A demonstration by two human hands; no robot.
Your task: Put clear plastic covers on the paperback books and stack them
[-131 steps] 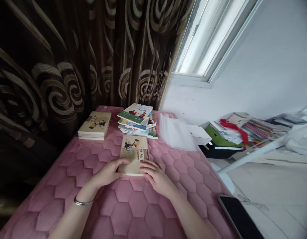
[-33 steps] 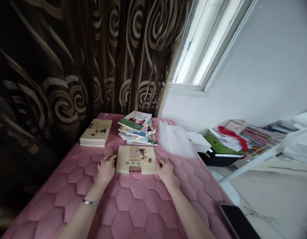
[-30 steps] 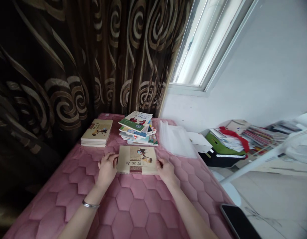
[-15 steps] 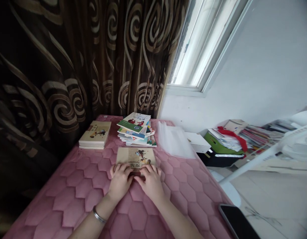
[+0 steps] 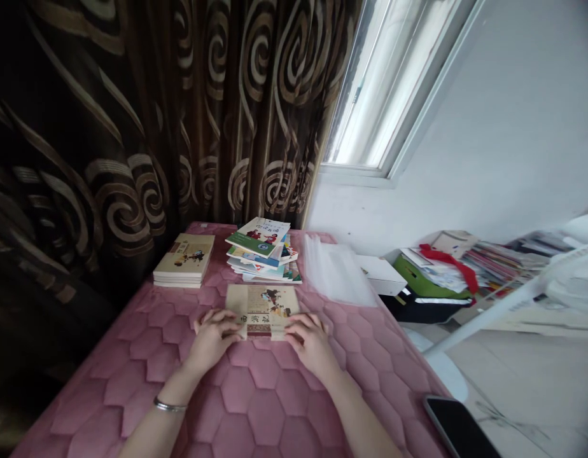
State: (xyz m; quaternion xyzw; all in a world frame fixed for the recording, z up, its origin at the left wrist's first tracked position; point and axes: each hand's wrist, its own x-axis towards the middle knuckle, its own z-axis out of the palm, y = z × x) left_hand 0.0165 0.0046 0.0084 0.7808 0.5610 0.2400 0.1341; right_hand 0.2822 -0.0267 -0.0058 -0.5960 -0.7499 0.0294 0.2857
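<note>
A beige book (image 5: 262, 312) with dark Chinese characters and painted figures on its cover lies flat on the pink quilted mattress (image 5: 270, 407). At its left near corner is my left hand (image 5: 214, 338), fingers curled over the edge and thumb by the near side. My right hand (image 5: 312, 342) grips the opposite near corner in a similar way. What lies beneath the fingertips is hidden. A silver bracelet (image 5: 170, 404) circles my left wrist.
Beyond the book are a neat stack of similar beige books (image 5: 184, 261), a skewed pile of colourful books (image 5: 263, 251) and translucent plastic sheets (image 5: 339, 270). A phone (image 5: 459, 425) lies by the right edge. A white fan (image 5: 494, 312) stands beside the mattress.
My hands have slid apart from the middle of the book's near edge to its left and right corners, uncovering the title on the cover. The book has barely moved.
</note>
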